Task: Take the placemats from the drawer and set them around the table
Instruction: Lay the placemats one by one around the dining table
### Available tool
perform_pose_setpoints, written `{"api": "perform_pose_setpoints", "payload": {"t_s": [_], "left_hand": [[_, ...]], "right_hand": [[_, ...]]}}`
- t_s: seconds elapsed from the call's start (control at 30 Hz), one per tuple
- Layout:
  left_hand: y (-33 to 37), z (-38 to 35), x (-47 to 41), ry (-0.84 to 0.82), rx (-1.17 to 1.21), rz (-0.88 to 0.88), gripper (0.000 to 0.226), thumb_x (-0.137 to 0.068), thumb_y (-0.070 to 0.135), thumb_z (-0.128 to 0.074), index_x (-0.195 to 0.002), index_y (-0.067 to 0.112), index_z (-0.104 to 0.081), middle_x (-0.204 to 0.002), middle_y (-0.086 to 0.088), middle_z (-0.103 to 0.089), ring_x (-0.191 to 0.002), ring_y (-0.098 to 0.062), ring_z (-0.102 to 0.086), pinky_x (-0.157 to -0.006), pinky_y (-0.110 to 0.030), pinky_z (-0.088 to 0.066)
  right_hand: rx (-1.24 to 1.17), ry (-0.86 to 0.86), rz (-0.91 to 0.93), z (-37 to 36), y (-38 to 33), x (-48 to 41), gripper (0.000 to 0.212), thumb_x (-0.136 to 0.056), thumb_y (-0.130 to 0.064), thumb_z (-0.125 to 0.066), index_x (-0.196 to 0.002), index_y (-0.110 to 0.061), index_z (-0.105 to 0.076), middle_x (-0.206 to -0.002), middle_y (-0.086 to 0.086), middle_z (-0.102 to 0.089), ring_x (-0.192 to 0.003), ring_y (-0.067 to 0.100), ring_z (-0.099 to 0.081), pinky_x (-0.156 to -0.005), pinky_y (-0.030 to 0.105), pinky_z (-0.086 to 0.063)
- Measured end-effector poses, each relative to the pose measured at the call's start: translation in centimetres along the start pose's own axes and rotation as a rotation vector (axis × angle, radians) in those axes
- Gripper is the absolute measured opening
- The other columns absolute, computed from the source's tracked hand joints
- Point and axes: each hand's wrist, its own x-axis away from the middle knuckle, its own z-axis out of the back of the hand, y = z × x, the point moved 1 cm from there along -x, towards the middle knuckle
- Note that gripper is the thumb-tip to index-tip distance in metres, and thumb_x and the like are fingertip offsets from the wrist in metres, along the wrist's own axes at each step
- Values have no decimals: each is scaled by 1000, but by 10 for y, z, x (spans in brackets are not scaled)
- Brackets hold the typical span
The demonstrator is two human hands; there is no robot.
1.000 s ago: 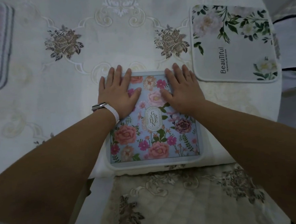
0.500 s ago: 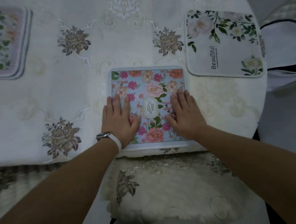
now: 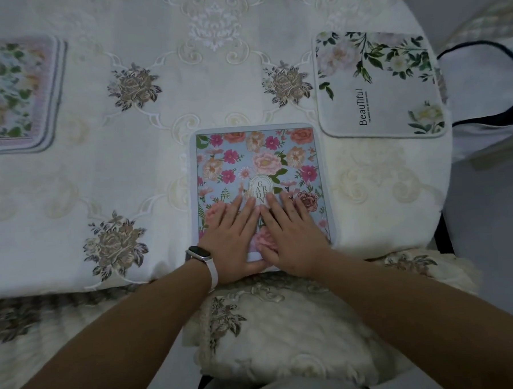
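Observation:
A blue placemat with pink and orange flowers lies flat at the near edge of the table. My left hand, with a watch on its wrist, rests palm down on the mat's near part. My right hand lies flat beside it, fingers touching the left hand's. A white placemat with green leaves and the word "Beautiful" sits at the table's right edge. At the far left a stack of floral placemats lies on the cloth.
An embroidered cream tablecloth covers the round table. A cushioned chair seat stands right below the table edge in front of me. A white bag with a dark handle is off the table at the right.
Both hands slid toward me down the blue placemat and came together at its near edge. The view has pulled back from the table.

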Motion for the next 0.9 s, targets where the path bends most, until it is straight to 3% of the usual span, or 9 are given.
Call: {"api": "perform_pose_setpoints", "payload": {"t_s": [0.1, 0.2, 0.43, 0.57, 0.73, 0.9], "left_hand": [[-10, -2, 6, 17, 17, 44, 94, -84, 81, -21, -155, 20, -7, -162, -6, -2, -149, -27, 7, -118, -51, -5], [-31, 0, 8, 46, 75, 178, 85, -86, 78, -16, -153, 29, 3, -161, -1, 9, -147, -23, 15, -119, -47, -1], [-84, 15, -23, 93, 105, 361, 89, -85, 78, -11, -154, 25, 7, -161, -4, 15, -147, -24, 15, -119, -44, 4], [-98, 25, -63, 129, 113, 436, 88, -86, 76, -12, -154, 23, 4, -162, -8, 12, -148, -26, 12, -119, -46, 4], [-99, 38, -115, 169, 96, 317, 82, -89, 70, -17, -155, 23, -1, -162, -9, 4, -148, -30, 9, -119, -48, 1], [-99, 45, -146, 174, 112, 189, 62, -96, 59, -13, -153, 37, -6, -163, 0, -2, -148, -26, 5, -118, -48, 3]], "right_hand": [[42, 2, 72, 0, 17, 4, 75, -96, -67, -20, -157, -25, -11, -165, 10, -3, -152, 32, 2, -122, 52, -5], [22, 1, -8, 5, 36, 6, 71, -96, -68, -18, -157, -32, -10, -165, 9, 1, -152, 31, 4, -122, 52, -6], [-102, 65, -275, 17, 69, -19, 78, -95, -64, -24, -157, -23, 0, -164, 7, 11, -150, 22, 16, -121, 38, 8], [-108, 111, -373, 28, 68, -59, 79, -95, -59, -22, -157, -14, -1, -164, 18, 5, -151, 31, 9, -121, 44, 4], [-91, 91, -259, 44, 61, -118, 73, -97, -61, -20, -158, -25, -1, -165, 9, 7, -151, 31, 12, -121, 46, 7], [-37, 136, -161, 52, 67, -155, 65, -100, -55, -24, -158, -28, -10, -166, 2, -6, -152, 28, -1, -121, 47, 0]]}}
